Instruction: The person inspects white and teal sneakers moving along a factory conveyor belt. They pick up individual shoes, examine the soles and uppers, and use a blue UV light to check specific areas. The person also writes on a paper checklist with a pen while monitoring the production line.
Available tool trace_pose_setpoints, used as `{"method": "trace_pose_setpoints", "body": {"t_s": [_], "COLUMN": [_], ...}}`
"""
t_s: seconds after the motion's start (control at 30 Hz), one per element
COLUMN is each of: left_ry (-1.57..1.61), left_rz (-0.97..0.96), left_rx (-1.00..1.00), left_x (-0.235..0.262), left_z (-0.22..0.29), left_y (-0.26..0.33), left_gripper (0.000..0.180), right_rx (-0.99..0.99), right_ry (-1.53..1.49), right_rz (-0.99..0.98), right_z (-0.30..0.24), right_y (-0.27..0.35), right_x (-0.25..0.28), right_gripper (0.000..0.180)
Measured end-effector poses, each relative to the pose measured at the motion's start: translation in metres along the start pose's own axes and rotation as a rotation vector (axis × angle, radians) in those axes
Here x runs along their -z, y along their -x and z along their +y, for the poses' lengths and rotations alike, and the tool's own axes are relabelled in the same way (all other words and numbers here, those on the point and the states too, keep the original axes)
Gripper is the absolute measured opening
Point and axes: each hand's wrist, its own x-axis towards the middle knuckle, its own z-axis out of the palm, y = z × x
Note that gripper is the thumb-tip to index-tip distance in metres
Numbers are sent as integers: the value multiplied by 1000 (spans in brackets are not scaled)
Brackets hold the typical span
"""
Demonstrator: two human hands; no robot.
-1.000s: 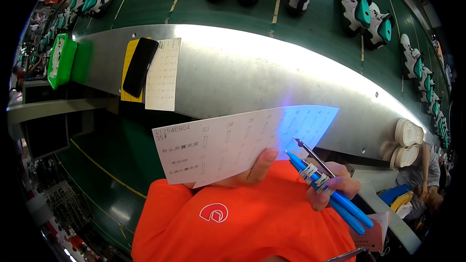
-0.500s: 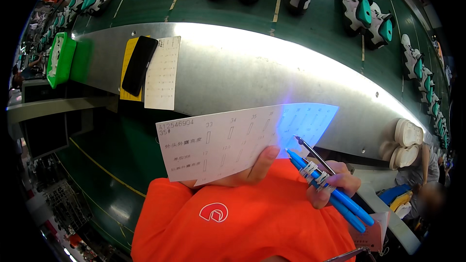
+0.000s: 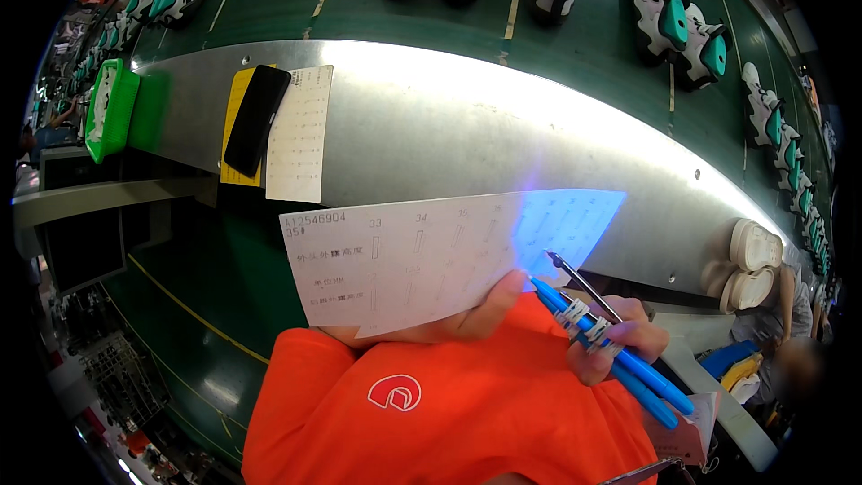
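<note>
A white printed card [image 3: 395,260] is held up in front of my orange shirt, its right end lit by a patch of bright blue light. My left hand [image 3: 492,307] grips the card's lower edge, thumb on the front and the other fingers mostly hidden behind it. Closed in my right hand [image 3: 628,338] are two blue pens [image 3: 636,381], bound together with white wrapping, and a slim dark pen [image 3: 584,284]. The tips of these pens point up and left at the lit end of the card. Whether they touch it, I cannot tell.
A metal ledge [image 3: 413,135] carries a black phone [image 3: 258,121], a yellow card, a printed sheet [image 3: 301,139] and a green basket [image 3: 114,112]. Beyond lies a green conveyor [image 3: 296,18] with white-and-teal shoes [image 3: 660,22]. Pale soles [image 3: 752,256] and another person [image 3: 786,314] are at right.
The card's left end has swung slightly left and up, with its face tilted a little. My right hand and the pens have barely moved.
</note>
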Motion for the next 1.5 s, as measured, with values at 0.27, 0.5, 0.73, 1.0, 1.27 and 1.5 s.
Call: {"method": "trace_pose_setpoints", "body": {"t_s": [0.27, 0.5, 0.73, 1.0, 1.27, 1.5], "left_ry": [-27, -48, -57, -65, -79, -99], "left_rz": [7, 21, 27, 34, 44, 68], "left_rx": [-28, -48, -48, -61, -58, -49], "left_x": [-6, -7, -7, -9, -13, -14], "left_z": [4, 3, 1, 3, 3, 1], "left_y": [-3, -3, -3, -4, -2, 0], "left_gripper": [28, 28, 28, 28, 28, 29], "right_rx": [55, 80, 45, -16, 2, -37], "right_ry": [-33, -22, -41, 0, -13, -8], "right_rz": [-40, -91, -54, 27, -188, -44], "right_z": [5, 3, 4, 0, 2, 3], "right_y": [-3, -6, -1, 2, -1, 5], "right_x": [1, 2, 2, -2, 10, 2], "right_gripper": [25, 24, 24, 21, 29, 21]}}
